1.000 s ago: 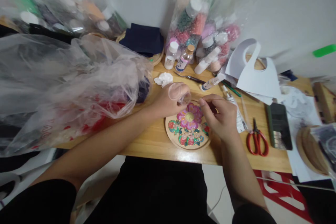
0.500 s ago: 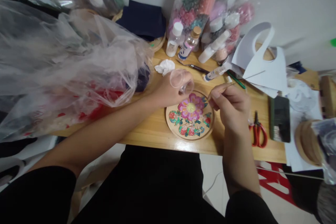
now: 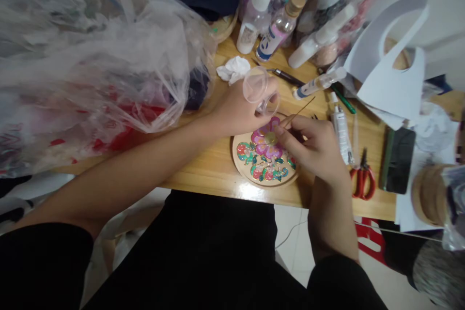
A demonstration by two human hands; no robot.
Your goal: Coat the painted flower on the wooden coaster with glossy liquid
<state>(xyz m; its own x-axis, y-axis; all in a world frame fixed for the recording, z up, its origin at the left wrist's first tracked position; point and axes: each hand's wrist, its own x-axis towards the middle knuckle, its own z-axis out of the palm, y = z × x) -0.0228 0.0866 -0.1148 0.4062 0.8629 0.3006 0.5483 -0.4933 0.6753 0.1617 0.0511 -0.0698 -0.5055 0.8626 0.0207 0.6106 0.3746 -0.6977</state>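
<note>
A round wooden plaque point(image 3: 241, 167) with a raised, painted flower point(image 3: 260, 144) and strawberry-like fruits and leaves lies on the table near its front edge. At its upper left, my left hand point(image 3: 238, 109) is closed around a small clear plastic cup point(image 3: 255, 85), tilted over the plaque's top edge. Whether there is one cup or two cannot be made out. My right hand point(image 3: 308, 143) pinches a thin wooden stick point(image 3: 303, 108), its upper end pointing to the upper right. Those fingertips are over the flower's right side, and the stick's lower end is hard to see.
Crumpled tissue point(image 3: 234, 69), a pen-like tool point(image 3: 288, 77) and several bottles point(image 3: 276, 31) stand or lie behind my hands. At right are a tube point(image 3: 340, 128), red-handled pliers point(image 3: 363, 179) and a phone point(image 3: 398, 160). A plastic bag point(image 3: 145, 58) crowds the left.
My right hand has moved left with the stick, from beside the plaque to over the flower. My left hand still holds the cup. The view has shifted, uncovering the tube at right.
</note>
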